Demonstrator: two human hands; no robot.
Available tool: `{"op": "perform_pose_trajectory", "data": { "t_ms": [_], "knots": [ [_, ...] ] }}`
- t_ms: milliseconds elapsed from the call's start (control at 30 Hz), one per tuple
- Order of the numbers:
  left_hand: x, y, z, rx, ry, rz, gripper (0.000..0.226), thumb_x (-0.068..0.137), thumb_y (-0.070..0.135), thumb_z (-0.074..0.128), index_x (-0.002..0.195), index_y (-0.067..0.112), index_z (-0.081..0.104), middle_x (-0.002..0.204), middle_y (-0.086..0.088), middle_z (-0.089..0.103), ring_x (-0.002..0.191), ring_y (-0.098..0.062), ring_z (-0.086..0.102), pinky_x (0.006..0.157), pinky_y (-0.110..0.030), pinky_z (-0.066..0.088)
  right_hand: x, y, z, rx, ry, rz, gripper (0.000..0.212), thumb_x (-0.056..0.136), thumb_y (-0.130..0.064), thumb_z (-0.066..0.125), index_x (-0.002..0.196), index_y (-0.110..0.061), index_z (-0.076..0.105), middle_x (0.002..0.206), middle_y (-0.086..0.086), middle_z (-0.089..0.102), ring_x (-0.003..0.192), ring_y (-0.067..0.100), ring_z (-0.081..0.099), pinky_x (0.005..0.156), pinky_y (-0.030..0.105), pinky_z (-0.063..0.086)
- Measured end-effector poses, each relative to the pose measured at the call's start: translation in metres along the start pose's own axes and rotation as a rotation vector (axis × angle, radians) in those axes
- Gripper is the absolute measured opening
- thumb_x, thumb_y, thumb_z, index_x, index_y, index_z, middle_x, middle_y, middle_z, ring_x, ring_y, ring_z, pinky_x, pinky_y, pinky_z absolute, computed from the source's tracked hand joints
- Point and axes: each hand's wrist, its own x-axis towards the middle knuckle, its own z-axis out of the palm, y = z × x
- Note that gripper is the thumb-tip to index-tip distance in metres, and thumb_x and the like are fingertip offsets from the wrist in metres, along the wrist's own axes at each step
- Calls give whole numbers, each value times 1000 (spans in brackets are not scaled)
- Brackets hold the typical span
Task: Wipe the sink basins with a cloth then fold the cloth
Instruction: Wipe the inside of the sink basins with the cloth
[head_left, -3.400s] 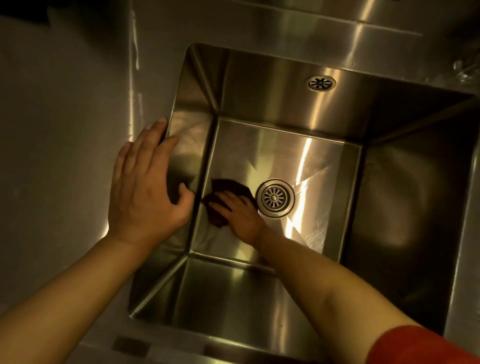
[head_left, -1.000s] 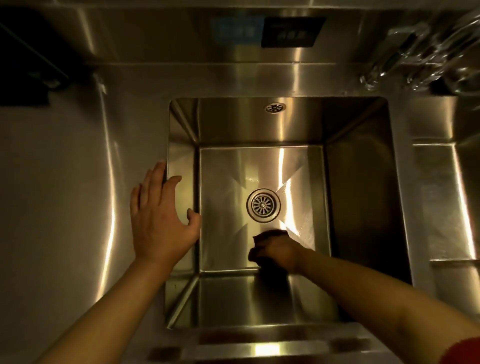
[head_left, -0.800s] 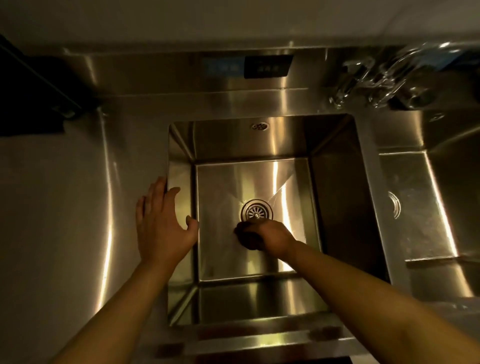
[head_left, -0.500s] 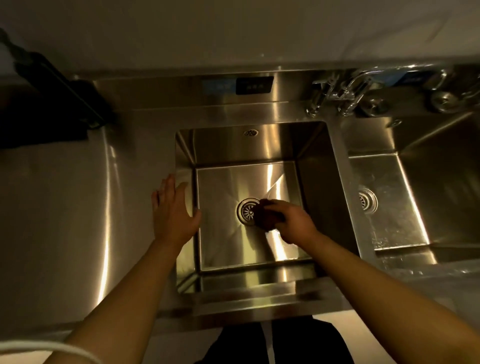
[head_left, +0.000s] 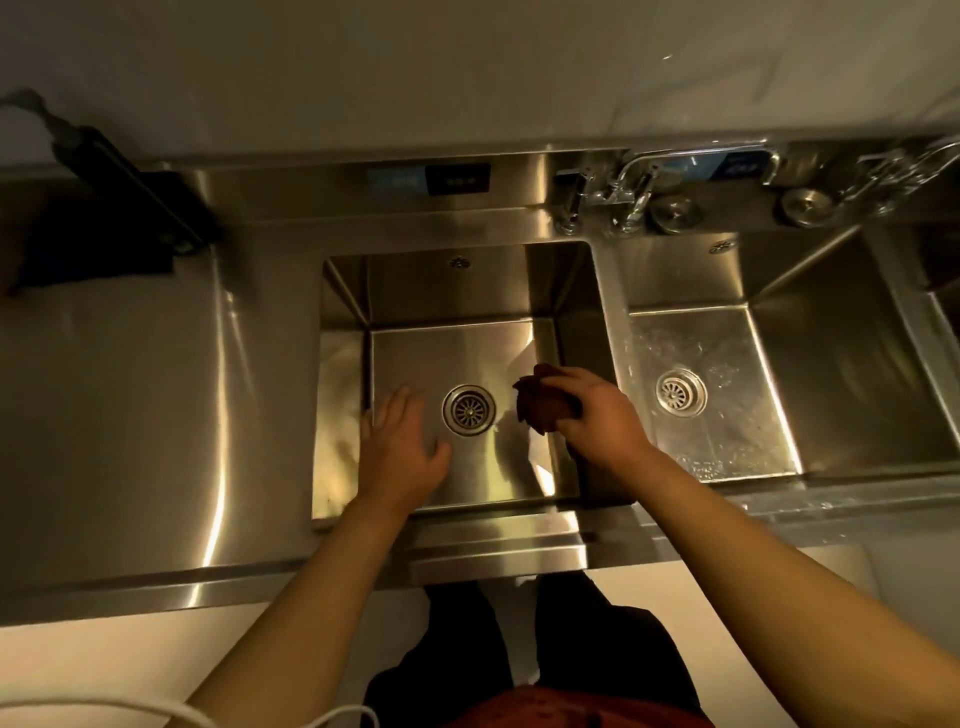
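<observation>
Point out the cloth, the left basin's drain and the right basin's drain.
cloth (head_left: 540, 404), head view, bunched middle.
left basin's drain (head_left: 469, 410), head view, strainer centre.
right basin's drain (head_left: 680, 393), head view, strainer centre.

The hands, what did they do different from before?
The right hand lifted the bunched cloth off the basin floor toward its right wall. The left hand left the rim and now hangs open over the basin. The cloth stayed gripped.

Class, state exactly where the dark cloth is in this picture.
The cloth is bunched in the right hand, over the right side of the left basin, just right of its drain.
</observation>
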Motion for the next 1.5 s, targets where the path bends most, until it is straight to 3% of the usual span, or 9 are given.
{"op": "perform_pose_trajectory", "data": {
  "t_ms": [100,200,400,500,633,800,967,1200,1500],
  "knots": [
    [-18,38,17,-49,-19,2,73,82,45,56,149,17,49,156,-8,48,143,-29,42,117,-40,32,-21,21,-33,-31,96,-11,64,73,-16,78,135,-26,65,139,-3,54,125,22,53,104,35,47],
    [-39,79,38,-84,-87,2,75,81,41,59,152,19,47,158,-4,46,145,-26,40,118,-42,33,-49,50,-50,60,177,2,65,68,-20,77,131,-24,66,132,-2,49,123,24,52,107,36,45],
    [-85,130,86,-101,-190,5,71,88,41,63,155,27,43,158,0,46,145,-26,41,120,-44,33,-115,105,-28,-238,-84,-21,78,75,-46,68,149,-33,45,154,1,30,132,29,39,106,45,44],
    [-104,140,105,-90,-258,-16,67,91,43,63,154,32,44,157,2,47,145,-22,41,121,-42,31,-134,118,-14,-361,-50,-110,75,83,-55,56,153,-36,38,164,1,25,139,29,35,101,47,41],
    [-123,143,114,53,-298,46,70,88,58,55,151,31,46,155,7,48,146,-20,39,120,-50,25,-133,120,-14,-359,-90,-135,69,92,-52,48,157,-35,33,169,2,15,154,31,19,118,50,27],
    [-124,145,110,91,-293,41,77,88,60,59,157,34,36,161,9,38,150,-16,31,125,-47,18,-135,118,-15,-338,-48,-174,62,96,-45,52,155,-29,40,168,5,20,153,31,22,118,48,32],
    [-129,138,110,106,-290,57,87,87,63,58,162,35,24,168,8,27,156,-16,19,127,-38,2,-144,116,-13,-359,-99,-134,66,95,-41,50,157,-36,29,169,0,14,155,26,18,121,44,26],
    [-144,140,116,139,-317,15,83,97,56,55,165,33,13,173,5,10,160,-22,3,129,-50,10,-151,105,-15,-398,-135,-64,64,100,-38,54,158,-33,29,169,-1,13,153,26,23,123,47,27],
    [-140,146,126,109,-259,-41,65,102,51,48,161,36,27,171,6,22,159,-24,13,127,-51,16,-153,112,-16,-355,-115,-81,63,101,-34,55,158,-34,30,168,-3,16,153,26,24,124,47,25]
  ]
}}
